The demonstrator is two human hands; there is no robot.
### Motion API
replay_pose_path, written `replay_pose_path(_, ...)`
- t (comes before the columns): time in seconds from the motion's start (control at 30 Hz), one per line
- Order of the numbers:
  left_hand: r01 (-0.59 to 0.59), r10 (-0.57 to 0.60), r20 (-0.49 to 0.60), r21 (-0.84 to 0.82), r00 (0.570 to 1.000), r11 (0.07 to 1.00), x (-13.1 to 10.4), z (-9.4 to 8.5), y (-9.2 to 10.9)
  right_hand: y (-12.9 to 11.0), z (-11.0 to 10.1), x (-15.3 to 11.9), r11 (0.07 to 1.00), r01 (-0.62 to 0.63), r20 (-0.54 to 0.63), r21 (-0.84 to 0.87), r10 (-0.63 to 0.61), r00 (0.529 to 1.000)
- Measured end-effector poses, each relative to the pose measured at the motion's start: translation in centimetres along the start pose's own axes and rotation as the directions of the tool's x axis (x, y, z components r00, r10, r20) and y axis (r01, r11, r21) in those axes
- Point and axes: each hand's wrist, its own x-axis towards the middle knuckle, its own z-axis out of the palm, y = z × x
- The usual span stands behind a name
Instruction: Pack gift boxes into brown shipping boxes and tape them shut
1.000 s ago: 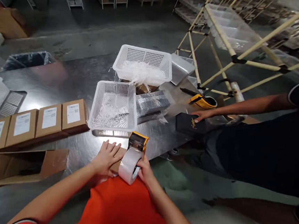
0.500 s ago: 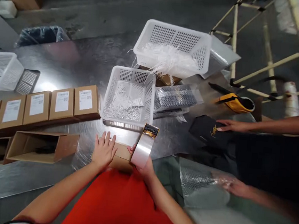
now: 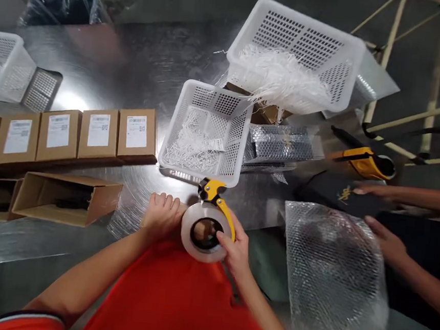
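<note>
My right hand (image 3: 239,249) is wrapped round the yellow handle of a tape dispenser (image 3: 188,229), whose wide roll of clear tape faces up at me. Just left of it, my left hand (image 3: 163,214) lies with fingers bent over a small cardboard box (image 3: 181,209) in front of my body. Most of that box is hidden by the hand and the tape roll. Directly beyond the dispenser stands a white plastic basket (image 3: 167,145) with shredded white paper in it.
Labelled cardboard boxes (image 3: 137,133) stand in a row at left, with an open box (image 3: 104,211) nearer. A larger basket (image 3: 251,24) holds shredded paper. Bubble-wrapped packs (image 3: 279,142) lie at right. A co-worker's hands (image 3: 388,241) hold bubble wrap (image 3: 329,277) and touch a black item. Another dispenser (image 3: 366,162) lies there.
My right hand has turned the tape dispenser so the roll's side faces up. My left fingers, spread before, are now bent over the box. The co-worker's bubble wrap has been raised and spread.
</note>
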Motion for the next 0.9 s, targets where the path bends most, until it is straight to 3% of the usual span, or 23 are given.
replay_pose_path(0.07,-0.02,0.02,0.011,-0.009,1.0,1.0,0.0,0.3,-0.3,0.7,0.0,-0.6,0.94,0.269,0.036,-0.208,-0.268,0.963)
replay_pose_path(0.13,-0.046,0.046,0.026,-0.027,0.999,0.999,-0.1,0.6,-0.6,1.6,0.1,-1.3,0.809,0.492,0.141,-0.321,-0.473,0.87)
replay_pose_path(0.17,-0.056,0.057,0.031,-0.033,0.998,0.998,-0.1,0.7,-0.8,1.9,0.1,-1.6,0.753,0.556,0.208,-0.352,-0.516,0.831)
replay_pose_path(0.23,-0.067,0.068,0.022,-0.033,0.997,0.997,-0.1,0.9,-1.0,2.2,0.0,-2.1,0.689,0.595,0.331,-0.414,-0.495,0.804)
replay_pose_path(0.3,-0.072,0.072,-0.004,-0.033,0.997,0.997,-0.2,1.0,-1.1,2.0,-0.2,-2.4,0.657,0.584,0.392,-0.477,-0.436,0.81)
replay_pose_path(0.47,-0.064,0.061,-0.029,-0.15,0.998,0.987,-0.4,1.1,-1.3,1.2,-0.6,-2.6,0.612,0.608,0.446,-0.506,-0.417,0.792)
replay_pose_path(0.57,-0.108,0.1,-0.042,-0.273,0.994,0.956,-0.8,1.3,-2.6,1.1,-0.8,-2.3,0.614,0.603,0.46,-0.51,-0.398,0.794)
replay_pose_path(0.63,-0.057,0.044,-0.043,-0.382,0.998,0.922,-1.1,1.7,-3.8,1.1,-1.0,-1.8,0.59,0.621,0.481,-0.516,-0.401,0.78)
replay_pose_path(0.7,0.111,-0.121,0.017,-0.539,0.993,0.835,-1.4,2.3,-4.9,1.2,-1.2,-1.3,0.553,0.645,0.506,-0.528,-0.405,0.761)
replay_pose_path(0.77,0.259,-0.245,0.119,-0.68,0.962,0.686,-1.5,2.9,-5.6,1.2,-1.3,-1.0,0.531,0.646,0.522,-0.549,-0.386,0.761)
replay_pose_path(0.83,0.277,-0.242,0.163,-0.765,0.956,0.581,-1.5,3.0,-5.7,1.3,-1.4,-1.0,0.536,0.62,0.524,-0.573,-0.342,0.78)
replay_pose_path(0.9,0.258,-0.234,0.148,-0.787,0.961,0.56,-1.5,2.3,-5.4,1.5,-1.5,-1.1,0.568,0.553,0.49,-0.609,-0.279,0.826)
